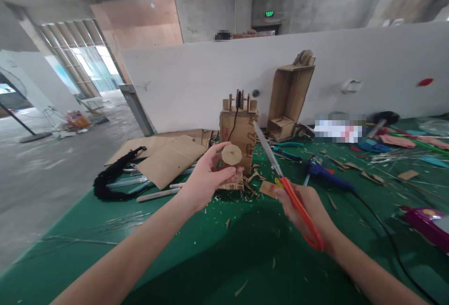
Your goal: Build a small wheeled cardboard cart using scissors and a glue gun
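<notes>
Between the thumb and fingers of my left hand (206, 174) is a small round cardboard disc (232, 155), its flat face toward me and a dark mark near its middle. My right hand (305, 206) grips a pair of scissors (296, 202) by the orange handles, with the metal blades pointing up and to the left, apart from the disc. Behind the disc stands a tall cardboard box (238, 127) with a small wheel, upright pieces and a black string on top. My left hand partly covers its lower front.
Cardboard sheets (173, 157) and a black fuzzy coil (105, 183) lie at left. An open cardboard frame (291, 99) leans on the white wall. Pliers (289, 148), a blue glue gun (328, 176) with a cord, and scraps lie at right on the green table (196, 267).
</notes>
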Motion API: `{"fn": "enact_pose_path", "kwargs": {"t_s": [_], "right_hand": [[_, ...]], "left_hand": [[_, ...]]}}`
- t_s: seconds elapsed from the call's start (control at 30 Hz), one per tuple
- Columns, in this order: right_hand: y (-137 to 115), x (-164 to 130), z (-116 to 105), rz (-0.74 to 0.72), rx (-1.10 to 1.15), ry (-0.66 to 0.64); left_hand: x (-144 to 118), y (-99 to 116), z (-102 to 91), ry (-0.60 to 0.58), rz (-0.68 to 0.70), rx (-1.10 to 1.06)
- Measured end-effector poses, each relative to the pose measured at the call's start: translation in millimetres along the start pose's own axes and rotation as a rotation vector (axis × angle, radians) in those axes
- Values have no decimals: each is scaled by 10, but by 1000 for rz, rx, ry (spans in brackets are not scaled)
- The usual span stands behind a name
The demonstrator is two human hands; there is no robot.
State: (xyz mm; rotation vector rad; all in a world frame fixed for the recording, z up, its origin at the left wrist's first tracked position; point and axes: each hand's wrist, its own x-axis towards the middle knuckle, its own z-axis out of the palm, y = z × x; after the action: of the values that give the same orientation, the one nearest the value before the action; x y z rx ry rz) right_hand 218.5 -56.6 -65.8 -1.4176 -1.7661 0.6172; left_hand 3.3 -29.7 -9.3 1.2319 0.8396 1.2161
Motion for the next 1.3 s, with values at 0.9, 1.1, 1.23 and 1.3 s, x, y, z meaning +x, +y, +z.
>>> {"fn": "enact_pose_path", "kwargs": {"t_s": [0.9,1.1,1.23,1.3], "right_hand": [[136,575,-268,378,142,-201],[172,707,-105,218,64,-25],[-75,521,-140,-65,2,80],[-216,378,-118,-186,135,-69]], "left_hand": [[48,343,-351,-52,106,727],[83,242,-368,-65,197,797],[53,176,-309,-124,249,932],[17,138,-237,-183,325,1062]]}}
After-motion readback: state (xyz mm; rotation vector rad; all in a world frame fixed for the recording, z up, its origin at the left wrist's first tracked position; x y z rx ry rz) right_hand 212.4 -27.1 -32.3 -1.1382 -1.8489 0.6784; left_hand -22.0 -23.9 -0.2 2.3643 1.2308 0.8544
